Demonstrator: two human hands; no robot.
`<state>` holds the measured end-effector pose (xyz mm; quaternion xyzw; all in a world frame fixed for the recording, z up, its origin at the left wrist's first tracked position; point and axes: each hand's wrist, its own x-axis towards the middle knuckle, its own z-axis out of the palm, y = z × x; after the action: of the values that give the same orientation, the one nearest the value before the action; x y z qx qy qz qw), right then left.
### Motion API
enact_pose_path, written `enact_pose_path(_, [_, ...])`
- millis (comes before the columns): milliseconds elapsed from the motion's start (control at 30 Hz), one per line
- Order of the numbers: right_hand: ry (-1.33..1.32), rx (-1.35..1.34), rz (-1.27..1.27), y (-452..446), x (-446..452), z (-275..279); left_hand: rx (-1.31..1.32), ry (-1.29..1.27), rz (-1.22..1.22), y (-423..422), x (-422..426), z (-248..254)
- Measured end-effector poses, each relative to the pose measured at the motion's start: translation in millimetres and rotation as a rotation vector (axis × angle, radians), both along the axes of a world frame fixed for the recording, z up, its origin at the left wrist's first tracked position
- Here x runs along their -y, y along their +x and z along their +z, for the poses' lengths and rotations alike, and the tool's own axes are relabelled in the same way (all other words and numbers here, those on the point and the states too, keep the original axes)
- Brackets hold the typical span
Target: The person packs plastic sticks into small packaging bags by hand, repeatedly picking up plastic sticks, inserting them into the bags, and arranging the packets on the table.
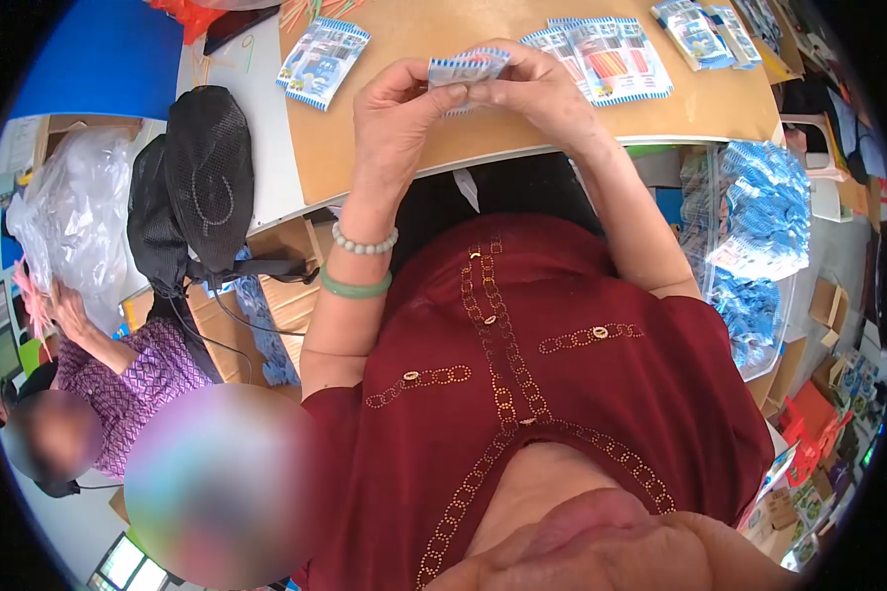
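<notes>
Packet (468,67) lies left of the overlapping packets (626,64), visible long side crosswise. I pinch it with left hand (397,106) and right hand (547,97), the latter nearer those.

Bare brown board (409,25) open between a lone packet (325,62) and the left hand (394,110), a held packet (466,67) filling the gap to the right hand (544,96), overlapping packets (623,61) just beside it, free room (front right corner), black mesh bag (210,167) obstructing at left.
</notes>
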<state>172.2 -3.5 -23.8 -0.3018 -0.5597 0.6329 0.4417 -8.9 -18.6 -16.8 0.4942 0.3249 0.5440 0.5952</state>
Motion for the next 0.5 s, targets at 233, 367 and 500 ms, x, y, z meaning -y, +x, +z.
enact_pose_path(233, [0.116,0.095,-0.123,-3.2,6.1,1.5,-0.071,0.102,0.111,-7.6,0.3,1.9])
enact_pose_path(367, [0.055,0.240,-0.088,-10.4,1.3,-10.6,-0.087,0.063,0.140,-15.7,-2.7,-19.5])
enact_pose_path(500, [0.012,0.116,-0.060,-11.4,-2.4,-12.9,0.028,-0.017,0.145,6.7,8.2,10.9])
